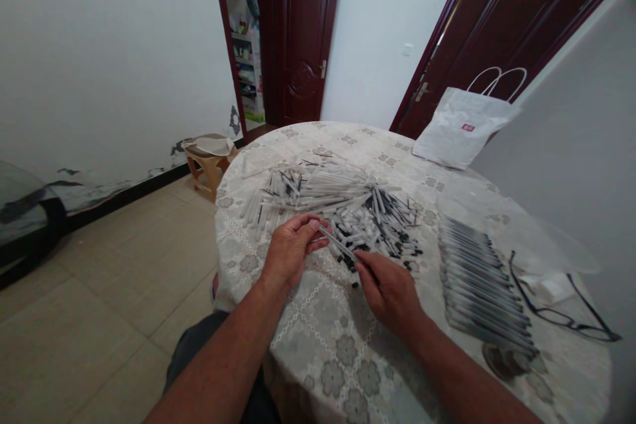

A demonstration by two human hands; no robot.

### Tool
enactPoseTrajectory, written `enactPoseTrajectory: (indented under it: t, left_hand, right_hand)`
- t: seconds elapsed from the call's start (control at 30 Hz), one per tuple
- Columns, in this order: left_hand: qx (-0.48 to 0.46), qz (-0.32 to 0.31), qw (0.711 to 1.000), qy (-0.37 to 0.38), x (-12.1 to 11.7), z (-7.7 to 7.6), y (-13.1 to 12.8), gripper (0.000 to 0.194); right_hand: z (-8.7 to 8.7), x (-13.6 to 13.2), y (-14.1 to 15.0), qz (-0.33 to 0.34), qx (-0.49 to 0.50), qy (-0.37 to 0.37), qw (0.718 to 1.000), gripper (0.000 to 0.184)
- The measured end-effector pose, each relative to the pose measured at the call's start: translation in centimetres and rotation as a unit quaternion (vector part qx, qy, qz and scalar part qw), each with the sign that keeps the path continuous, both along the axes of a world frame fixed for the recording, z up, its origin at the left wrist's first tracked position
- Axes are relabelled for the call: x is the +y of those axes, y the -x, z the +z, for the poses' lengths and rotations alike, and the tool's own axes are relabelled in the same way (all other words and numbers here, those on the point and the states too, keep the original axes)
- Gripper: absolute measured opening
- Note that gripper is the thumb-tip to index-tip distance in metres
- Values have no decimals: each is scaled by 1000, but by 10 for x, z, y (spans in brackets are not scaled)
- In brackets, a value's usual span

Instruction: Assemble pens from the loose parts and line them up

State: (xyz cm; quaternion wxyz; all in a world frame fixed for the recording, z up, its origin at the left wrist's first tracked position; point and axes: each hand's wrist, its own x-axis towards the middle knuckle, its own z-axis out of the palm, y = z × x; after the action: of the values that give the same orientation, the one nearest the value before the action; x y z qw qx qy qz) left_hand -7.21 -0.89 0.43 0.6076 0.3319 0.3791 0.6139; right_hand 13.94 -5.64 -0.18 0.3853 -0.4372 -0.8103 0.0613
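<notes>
A slim, pale pen (338, 242) spans the gap between my two hands, over the near side of a heap on the table. My left hand (288, 248) pinches its far left end between thumb and fingers. At its near right end, the closed fingers of my right hand (390, 288) grip it. Just beyond lie many loose translucent pen barrels (330, 189), with thin dark refills (382, 204) among them. Small white pieces (355, 225) and little black pieces (350, 262), which look like pen caps and plugs, are scattered close to my fingers.
Right of my hands, a neat row of pens (481, 285) lies on the flowered tablecloth (342, 371). Black-framed eyeglasses (556, 318), a clear plastic sheet (527, 218) and a round dark object (501, 361) are near it. A white bag (460, 129) stands behind; a stool (206, 165) is left.
</notes>
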Motion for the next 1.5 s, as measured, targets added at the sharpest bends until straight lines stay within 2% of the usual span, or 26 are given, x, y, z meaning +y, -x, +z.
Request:
enactPoseTrajectory:
  t: [0.1,0.17,0.27,0.37,0.47,0.5,0.53,0.57,0.6,0.67,0.7,0.77,0.83,0.93,1.07,1.17,1.23,1.27,1.37,1.5]
  left_hand:
    - [5,0,1000,-3,0,-1,-1,27]
    - [7,-5,1000,-4,0,-2,-2,28]
    - [3,-8,1000,-1,0,-2,-3,29]
    - [8,4,1000,3,2,-1,-4,30]
    - [29,17,999,9,5,1,-4,32]
    - [34,12,999,10,6,2,-4,32]
    - [37,11,999,5,7,3,-3,31]
    - [40,12,999,0,7,4,-3,30]
    - [45,12,999,-7,6,4,-3,29]
    - [65,-6,998,-22,4,5,-2,27]
    - [82,-27,996,-31,2,5,-2,27]
    - [126,-77,988,-52,0,5,-1,29]
    - [172,-122,975,-73,-2,4,1,30]
    - [204,-151,964,-79,-2,3,3,31]
    - [189,-111,974,-52,0,1,5,34]
    - [169,-59,983,-28,5,-1,6,36]
    - [153,-25,988,-8,9,-2,8,38]
    - [146,-10,989,2,10,-3,10,39]
    - [133,19,991,22,13,-2,12,40]
    - [135,30,990,28,13,-1,14,38]
  right_hand:
    - [3,-1,0,-19,81,137,987,24]
    - [2,1,0,-23,162,247,955,27]
    - [-1,4,3,-13,323,394,861,33]
    - [1,6,11,8,442,480,758,36]
    - [3,9,15,35,482,526,700,38]
    - [4,11,15,39,479,534,696,36]
    - [6,12,14,38,464,533,706,34]
    - [8,13,12,34,435,518,736,30]
    - [11,13,11,27,391,485,782,26]
    - [20,10,7,19,270,378,885,18]
    - [25,8,5,19,206,318,925,16]
    - [35,3,2,23,96,223,970,15]
    - [46,-4,-4,21,9,168,986,13]
    - [62,-10,-27,-3,-106,124,987,10]
    - [84,2,-96,-97,-199,94,971,17]
    - [94,28,-160,-230,-290,115,922,23]
    - [94,47,-196,-304,-365,170,864,29]
    - [92,56,-210,-319,-376,187,850,29]
    - [79,74,-238,-336,-394,220,827,27]
    - [60,85,-253,-340,-409,246,811,29]
